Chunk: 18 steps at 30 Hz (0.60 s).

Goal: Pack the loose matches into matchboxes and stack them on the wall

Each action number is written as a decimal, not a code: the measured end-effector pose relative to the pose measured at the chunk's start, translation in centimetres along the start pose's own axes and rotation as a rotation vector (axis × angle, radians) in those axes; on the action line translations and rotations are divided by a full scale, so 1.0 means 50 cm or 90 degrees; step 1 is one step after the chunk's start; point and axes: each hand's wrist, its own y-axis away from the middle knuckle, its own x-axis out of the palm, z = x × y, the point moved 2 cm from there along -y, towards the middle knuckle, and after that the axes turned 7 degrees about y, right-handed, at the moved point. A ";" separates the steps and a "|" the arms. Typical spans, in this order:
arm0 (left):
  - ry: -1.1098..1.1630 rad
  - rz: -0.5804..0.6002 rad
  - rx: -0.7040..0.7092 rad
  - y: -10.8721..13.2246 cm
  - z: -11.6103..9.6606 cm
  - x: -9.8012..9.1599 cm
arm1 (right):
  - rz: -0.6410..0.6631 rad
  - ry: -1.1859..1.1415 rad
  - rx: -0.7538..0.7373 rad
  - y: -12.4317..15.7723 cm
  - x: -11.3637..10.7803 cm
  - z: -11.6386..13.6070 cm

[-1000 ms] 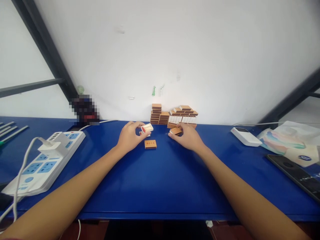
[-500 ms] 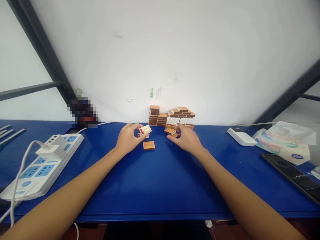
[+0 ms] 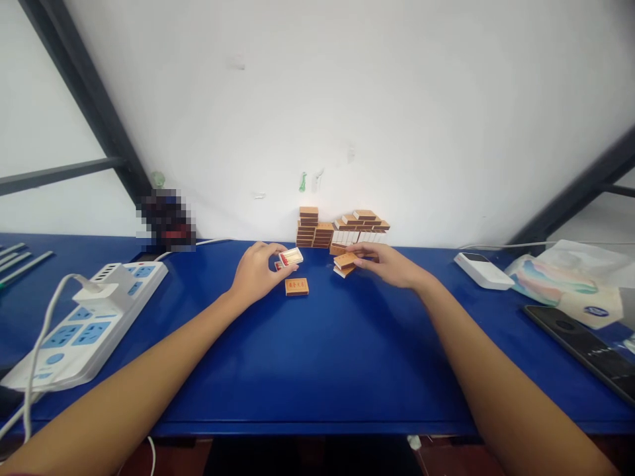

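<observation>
My left hand [image 3: 254, 272] pinches an open matchbox tray [image 3: 291, 256] with red-tipped matches showing; part of another tray of matches sits just under it. In front of that lies a closed orange matchbox [image 3: 296, 286] with printed characters. My right hand [image 3: 389, 263] has thumb and fingers on an upper matchbox [image 3: 346, 260], which rests askew over a lower one [image 3: 342, 272]. Behind the hands, against the wall, stand a stack of matchboxes [image 3: 307, 228] and a wider structure of matchboxes [image 3: 364, 217] with upright matches between its layers.
On the left is a white power strip [image 3: 114, 330] with a plugged-in adapter and cable. To the right lie a white device [image 3: 483, 271], a tissue pack [image 3: 555, 277] and a black phone [image 3: 575, 337]. The blue table [image 3: 317, 370] meets a white wall.
My right hand has shifted to the right and turned, now gripping the upper matchbox from its right side. The two boxes there have turned slightly. My left hand stays nearly still.
</observation>
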 end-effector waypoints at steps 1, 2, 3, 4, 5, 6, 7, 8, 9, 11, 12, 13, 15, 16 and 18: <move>-0.002 0.001 -0.001 0.000 0.001 0.001 | 0.013 -0.003 -0.009 0.001 -0.005 -0.005; -0.004 0.000 0.000 0.001 0.001 0.001 | 0.013 0.002 -0.015 0.002 -0.007 -0.007; -0.005 -0.001 0.000 0.001 0.002 0.002 | 0.008 0.010 -0.018 0.002 -0.008 -0.008; -0.005 -0.002 0.002 0.001 0.003 0.002 | 0.002 0.019 -0.019 0.002 -0.006 -0.007; -0.005 -0.004 0.005 0.001 0.003 0.003 | -0.005 0.025 -0.016 0.001 -0.003 -0.005; -0.004 -0.004 0.008 0.001 0.004 0.002 | -0.017 0.032 -0.008 0.001 0.001 -0.002; -0.004 -0.005 0.009 0.001 0.004 0.002 | -0.033 0.045 0.001 0.000 0.007 0.003; -0.004 -0.005 0.009 0.001 0.004 0.002 | -0.056 0.066 0.007 -0.001 0.013 0.008; -0.004 -0.005 0.009 0.001 0.004 0.002 | -0.077 0.097 0.007 -0.001 0.019 0.014; -0.002 -0.002 0.007 0.001 0.003 0.002 | -0.105 0.178 -0.009 -0.002 0.035 0.026; -0.001 -0.001 0.006 0.002 0.003 0.002 | -0.105 0.220 -0.023 -0.002 0.044 0.032; -0.001 0.000 0.005 0.002 0.003 0.002 | -0.102 0.256 -0.033 -0.001 0.051 0.037; -0.004 0.001 0.004 0.002 0.003 0.002 | -0.098 0.301 -0.040 0.000 0.061 0.046; -0.007 0.001 0.005 0.002 0.003 0.002 | -0.094 0.309 -0.045 0.001 0.063 0.050; -0.010 0.001 0.009 0.001 0.003 0.002 | -0.086 0.307 -0.066 0.004 0.061 0.055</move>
